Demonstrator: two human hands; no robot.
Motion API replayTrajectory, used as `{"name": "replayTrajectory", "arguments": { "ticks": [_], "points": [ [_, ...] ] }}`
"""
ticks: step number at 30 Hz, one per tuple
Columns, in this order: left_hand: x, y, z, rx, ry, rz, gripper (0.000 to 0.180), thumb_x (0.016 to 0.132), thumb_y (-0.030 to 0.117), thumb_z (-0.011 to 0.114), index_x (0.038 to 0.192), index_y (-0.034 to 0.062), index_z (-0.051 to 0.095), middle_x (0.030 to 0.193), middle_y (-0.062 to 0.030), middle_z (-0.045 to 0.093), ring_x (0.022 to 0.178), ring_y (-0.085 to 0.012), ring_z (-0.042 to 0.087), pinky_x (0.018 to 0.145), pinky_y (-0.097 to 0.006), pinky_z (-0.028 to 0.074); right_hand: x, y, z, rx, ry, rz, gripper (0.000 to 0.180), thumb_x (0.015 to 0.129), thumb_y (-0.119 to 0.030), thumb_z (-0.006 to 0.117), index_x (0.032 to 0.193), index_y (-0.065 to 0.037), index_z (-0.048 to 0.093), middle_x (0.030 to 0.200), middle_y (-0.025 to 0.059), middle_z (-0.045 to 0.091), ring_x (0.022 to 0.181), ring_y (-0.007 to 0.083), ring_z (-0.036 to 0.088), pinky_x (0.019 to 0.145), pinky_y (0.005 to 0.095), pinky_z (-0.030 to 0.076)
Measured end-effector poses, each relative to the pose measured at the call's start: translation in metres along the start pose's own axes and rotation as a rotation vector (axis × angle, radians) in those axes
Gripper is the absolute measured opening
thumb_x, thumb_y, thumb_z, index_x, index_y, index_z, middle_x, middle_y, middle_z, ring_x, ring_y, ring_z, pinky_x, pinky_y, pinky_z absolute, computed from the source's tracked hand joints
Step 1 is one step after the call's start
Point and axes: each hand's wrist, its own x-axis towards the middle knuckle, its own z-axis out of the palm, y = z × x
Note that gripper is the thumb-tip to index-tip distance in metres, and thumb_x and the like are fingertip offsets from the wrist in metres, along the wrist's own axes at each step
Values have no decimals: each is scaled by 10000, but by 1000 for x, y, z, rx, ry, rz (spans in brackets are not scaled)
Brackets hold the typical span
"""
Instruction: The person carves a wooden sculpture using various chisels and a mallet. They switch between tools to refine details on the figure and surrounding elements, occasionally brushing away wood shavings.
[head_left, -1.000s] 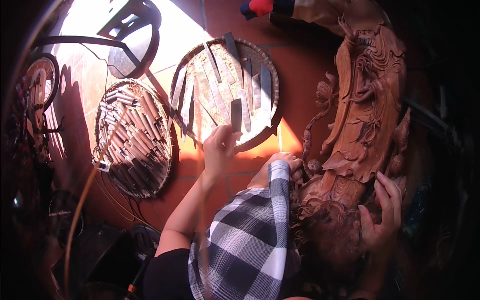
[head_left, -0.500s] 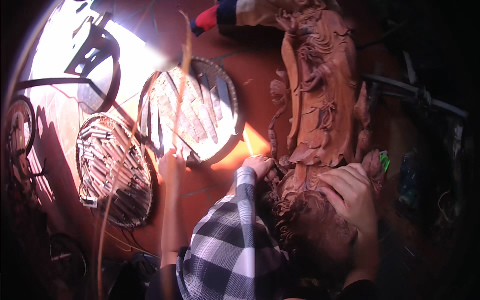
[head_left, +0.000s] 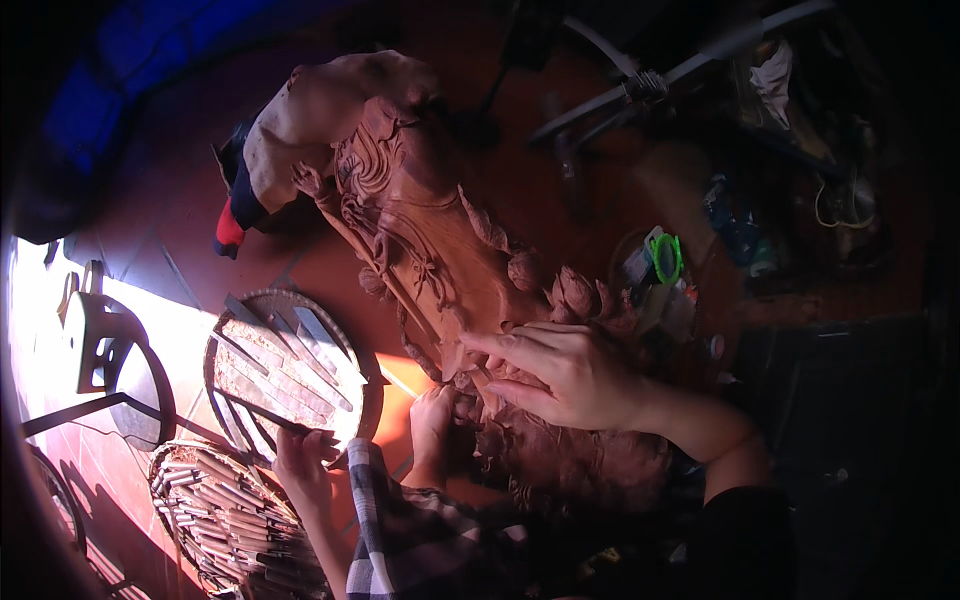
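A large reddish-brown wooden carving (head_left: 420, 230) with leaves and scrolls lies diagonally across the floor. My right hand (head_left: 560, 375) rests flat on its lower part, fingers stretched out toward the left, holding nothing that I can see. My left hand (head_left: 300, 465) is at the near edge of a round woven tray (head_left: 215, 345) and grips a long dark chisel (head_left: 265, 412) that lies across the tray. My leg in checked cloth (head_left: 400, 520) reaches up from the lower edge, and my foot (head_left: 435, 420) presses against the carving.
A second woven basket (head_left: 165, 470) with several chisels sits at the lower left. A dark metal frame (head_left: 100, 350) stands in the sunlit patch at left. A red-and-blue cloth (head_left: 235, 215) lies by the carving's top. Small items with a green ring (head_left: 665, 255) lie at right.
The view has swung to the right and tilted. My left hand went from above the tray to its near edge. My right hand moved from the carving's edge onto its relief.
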Motion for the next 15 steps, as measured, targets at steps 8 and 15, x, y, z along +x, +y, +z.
{"name": "replayTrajectory", "arguments": {
  "ticks": [8, 15],
  "points": [
    [39, 98, 91, 249, -748, 1056, 531, 719, 160, 647, 1221, 1, 588, 1122, -136, 599, 1025, -296, 609, 867, -380, 521, 6, -17, 9, 71, -174, -372, 429, 778, -185, 762, 1191, -88, 698, 992, 33, 591, 830, 181, 615, 750, 338, 521],
    [29, 87, 114, 137, -379, 1292, 508, 696, 141, 660, 1179, -9, 705, 1038, -101, 661, 804, -197, 676, 669, -310, 568, -20, -14, 21, -45, -248, -655, 147, 779, -219, 695, 806, -87, 636, 930, 10, 567, 953, 174, 545, 895, 363, 454]
  ]
}}
